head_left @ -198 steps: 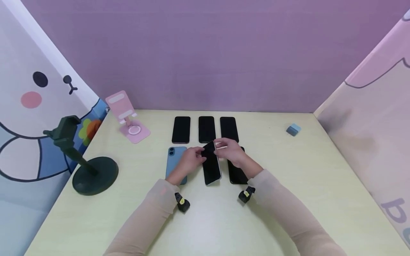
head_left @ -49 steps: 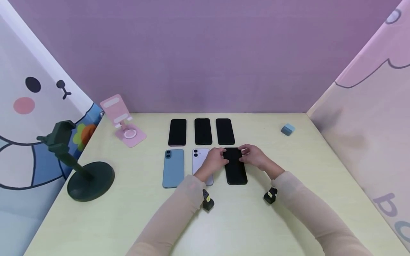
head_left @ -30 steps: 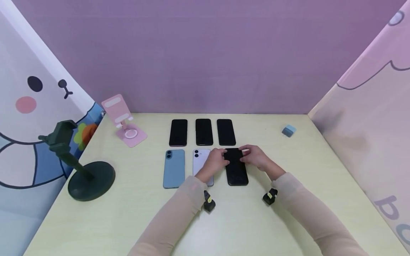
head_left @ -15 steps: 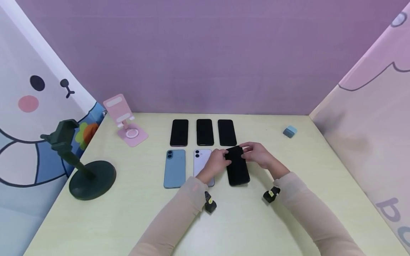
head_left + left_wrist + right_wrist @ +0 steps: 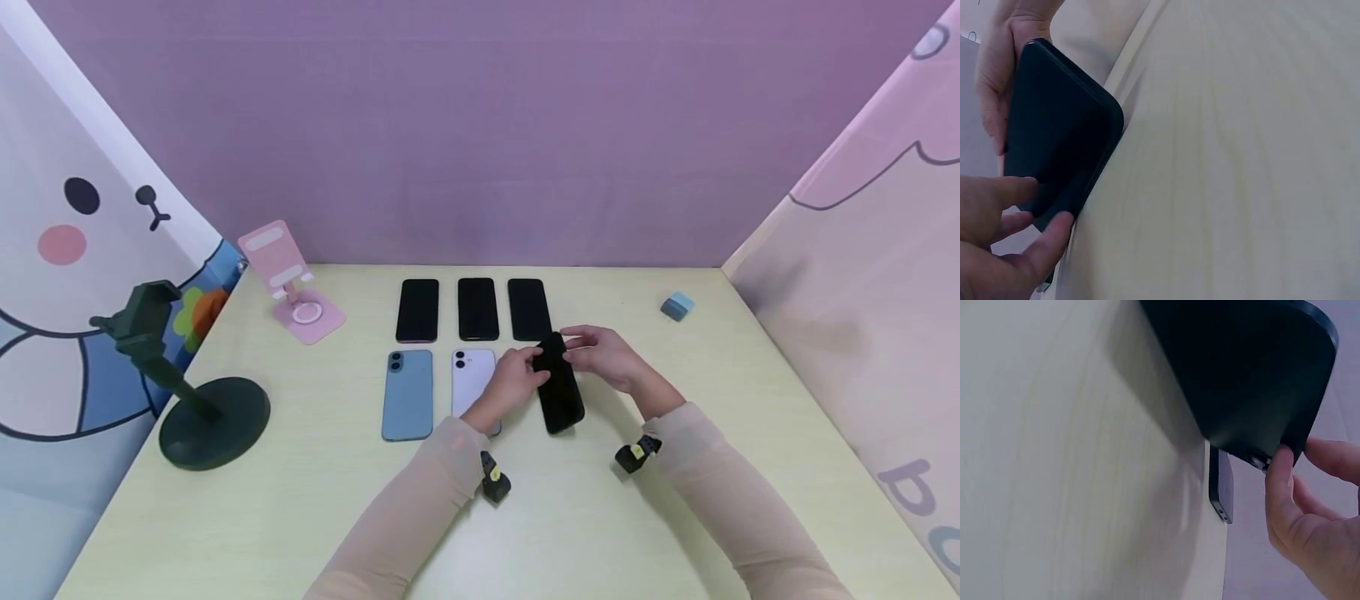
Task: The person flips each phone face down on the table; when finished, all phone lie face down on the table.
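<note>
A black smartphone (image 5: 561,392) is tilted up off the table, its far end raised, dark screen facing up in the head view. My left hand (image 5: 515,379) grips its left edge near the far corner; the thumb lies along the edge in the left wrist view, where the phone's dark face (image 5: 1060,125) shows. With thumb and fingers, my right hand (image 5: 603,358) pinches the far right corner, also plain in the right wrist view (image 5: 1316,531). Left of it, a lilac smartphone (image 5: 471,379) lies back up, partly hidden by my left hand. Beyond that lies a blue smartphone (image 5: 407,396), back up.
Three smartphones, (image 5: 417,310) the leftmost, lie screen up in a row behind. A pink phone stand (image 5: 309,321) stands at the back left, a dark green stand (image 5: 213,425) nearer on the left. A small blue block (image 5: 677,306) sits at the back right.
Earlier the hands held the middle phone, which now lies lilac back up. They moved right to the black phone, lying flat a second ago; its far end has since risen and it has turned sideways.
</note>
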The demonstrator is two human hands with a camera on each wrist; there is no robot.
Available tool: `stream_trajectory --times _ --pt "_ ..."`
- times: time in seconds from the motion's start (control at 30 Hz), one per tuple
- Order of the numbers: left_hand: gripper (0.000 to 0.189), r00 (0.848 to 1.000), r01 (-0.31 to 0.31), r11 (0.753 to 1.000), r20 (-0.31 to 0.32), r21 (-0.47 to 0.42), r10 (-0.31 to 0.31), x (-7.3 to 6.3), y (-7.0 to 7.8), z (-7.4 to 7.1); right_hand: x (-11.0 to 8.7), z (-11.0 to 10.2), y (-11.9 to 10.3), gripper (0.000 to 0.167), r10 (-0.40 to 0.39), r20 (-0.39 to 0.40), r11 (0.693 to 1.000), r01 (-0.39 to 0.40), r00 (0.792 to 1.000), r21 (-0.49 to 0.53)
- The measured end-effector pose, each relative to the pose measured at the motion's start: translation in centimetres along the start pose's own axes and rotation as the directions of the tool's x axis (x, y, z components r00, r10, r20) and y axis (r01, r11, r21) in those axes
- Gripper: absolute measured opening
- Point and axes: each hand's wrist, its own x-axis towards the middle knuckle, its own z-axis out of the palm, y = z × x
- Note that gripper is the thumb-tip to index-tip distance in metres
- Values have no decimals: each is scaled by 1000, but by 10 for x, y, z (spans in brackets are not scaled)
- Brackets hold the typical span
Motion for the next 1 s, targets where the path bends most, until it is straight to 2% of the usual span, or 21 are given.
stream_trajectory --times 0.13,0.23,0.53,0.67,1.0 --pt "42 999 -30 996 -32 -89 27 0 -1 4 -2 2 -2 53 -9 39 994 5 999 107" --pt "41 998 -48 988 -53 -148 41 0 0 5 -2 3 -3 52 -22 62 990 13 998 144" --pt "40 994 -74 964 -95 -256 51 -3 7 5 -3 4 -3 51 -45 95 990 31 995 135" --pt "40 993 -80 943 -108 -323 47 -3 8 6 -3 6 -5 50 -60 85 992 50 995 114" --pt "40 994 -40 911 -106 -410 -4 -3 8 7 -3 9 -5 48 -59 77 992 50 995 112"
